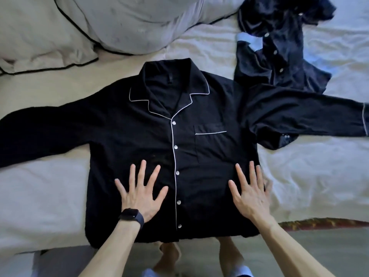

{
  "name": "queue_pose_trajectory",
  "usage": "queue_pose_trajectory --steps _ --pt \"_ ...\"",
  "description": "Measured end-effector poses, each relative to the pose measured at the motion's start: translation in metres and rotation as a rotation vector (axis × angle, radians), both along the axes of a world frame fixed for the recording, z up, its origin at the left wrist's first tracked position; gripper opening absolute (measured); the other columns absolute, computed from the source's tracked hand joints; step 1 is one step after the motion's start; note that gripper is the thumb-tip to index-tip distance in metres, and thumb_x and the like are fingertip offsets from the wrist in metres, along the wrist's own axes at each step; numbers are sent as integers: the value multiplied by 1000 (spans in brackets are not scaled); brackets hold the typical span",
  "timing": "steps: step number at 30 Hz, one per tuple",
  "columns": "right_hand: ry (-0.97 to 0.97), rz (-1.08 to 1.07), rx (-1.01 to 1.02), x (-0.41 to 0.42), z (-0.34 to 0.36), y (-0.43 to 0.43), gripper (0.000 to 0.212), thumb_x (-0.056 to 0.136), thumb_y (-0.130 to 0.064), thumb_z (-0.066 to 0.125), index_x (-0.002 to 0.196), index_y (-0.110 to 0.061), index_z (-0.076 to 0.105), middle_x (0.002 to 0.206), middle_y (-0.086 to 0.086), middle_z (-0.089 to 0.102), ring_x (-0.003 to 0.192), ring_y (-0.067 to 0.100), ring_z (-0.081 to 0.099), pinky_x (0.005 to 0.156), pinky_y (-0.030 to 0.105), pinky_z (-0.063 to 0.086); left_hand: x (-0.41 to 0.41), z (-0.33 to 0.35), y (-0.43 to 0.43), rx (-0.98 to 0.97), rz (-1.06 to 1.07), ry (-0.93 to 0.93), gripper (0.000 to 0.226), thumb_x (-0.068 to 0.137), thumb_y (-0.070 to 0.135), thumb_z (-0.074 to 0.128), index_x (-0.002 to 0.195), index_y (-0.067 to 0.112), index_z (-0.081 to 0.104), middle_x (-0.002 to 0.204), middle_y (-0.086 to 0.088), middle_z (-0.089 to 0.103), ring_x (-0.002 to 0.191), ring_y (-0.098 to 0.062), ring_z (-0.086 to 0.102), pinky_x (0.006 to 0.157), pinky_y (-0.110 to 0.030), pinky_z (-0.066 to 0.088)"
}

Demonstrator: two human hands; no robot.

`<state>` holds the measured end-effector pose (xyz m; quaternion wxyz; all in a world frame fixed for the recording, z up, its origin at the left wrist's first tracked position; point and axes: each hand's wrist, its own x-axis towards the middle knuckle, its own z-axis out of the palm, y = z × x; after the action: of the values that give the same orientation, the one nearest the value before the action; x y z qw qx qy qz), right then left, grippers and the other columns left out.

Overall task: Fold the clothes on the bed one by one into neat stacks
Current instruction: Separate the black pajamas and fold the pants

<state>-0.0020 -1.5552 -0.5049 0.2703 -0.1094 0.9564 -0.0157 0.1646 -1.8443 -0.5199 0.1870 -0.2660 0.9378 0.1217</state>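
Observation:
A black pyjama shirt (205, 156) with white piping and white buttons lies front-up and flat on the bed (311, 180), collar away from me, both sleeves spread out to the sides. My left hand (140, 192), with a dark watch on its wrist, presses flat with spread fingers on the shirt's lower left panel. My right hand (250, 193) lies flat on the lower right panel near the side seam. A second dark buttoned garment (279, 56) sits crumpled at the upper right, touching the shirt's right shoulder.
Pale pillows (99, 27) with dark piping lie at the upper left, just beyond the collar. The bed's near edge runs under the shirt's hem; below it are my bare feet (169, 254) on a grey floor and a patterned rug edge (323, 222).

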Motion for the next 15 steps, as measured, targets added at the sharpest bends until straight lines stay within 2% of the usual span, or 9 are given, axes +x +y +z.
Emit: queue_pose_trajectory --steps 2,5,8,12,14,15 --pt "-7 -47 -125 -12 15 15 68 99 -65 29 160 -41 12 171 -3 -6 156 16 -13 126 50 -1 -25 11 17 34 -21 70 70 92 70 19 157 46 4 168 4 -11 155 -25 -5 118 -68 6" --pt "-19 -284 -356 -42 31 40 71 99 -59 44 159 -26 28 169 -3 15 156 14 9 126 42 16 -82 21 50 56 -133 125 69 94 66 27 158 45 9 168 3 -6 155 -23 3 121 -61 12" --pt "-84 -666 -582 -100 40 75 70 100 -51 53 158 -20 30 165 0 29 151 15 27 123 38 25 -163 21 96 62 -222 134 71 93 64 31 158 43 12 169 1 1 155 -24 9 121 -59 16" --pt "-65 -1086 -724 -205 34 135 73 98 -46 62 155 -12 32 157 10 41 142 24 44 119 41 34 -287 18 164 74 -316 151 71 92 63 33 157 44 13 168 0 9 153 -25 12 118 -59 18" --pt "-53 -1284 -844 -255 23 170 81 93 -47 70 153 -9 32 148 12 50 131 27 54 113 45 42 -342 16 197 80 -362 170 71 91 61 36 157 43 18 168 0 14 152 -26 16 117 -59 20" --pt "-64 -1383 -918 -278 18 186 84 90 -46 74 152 -8 32 141 10 54 123 25 59 106 43 47 -365 16 211 74 -396 165 70 91 61 36 157 43 20 167 -1 17 152 -27 19 116 -60 22"
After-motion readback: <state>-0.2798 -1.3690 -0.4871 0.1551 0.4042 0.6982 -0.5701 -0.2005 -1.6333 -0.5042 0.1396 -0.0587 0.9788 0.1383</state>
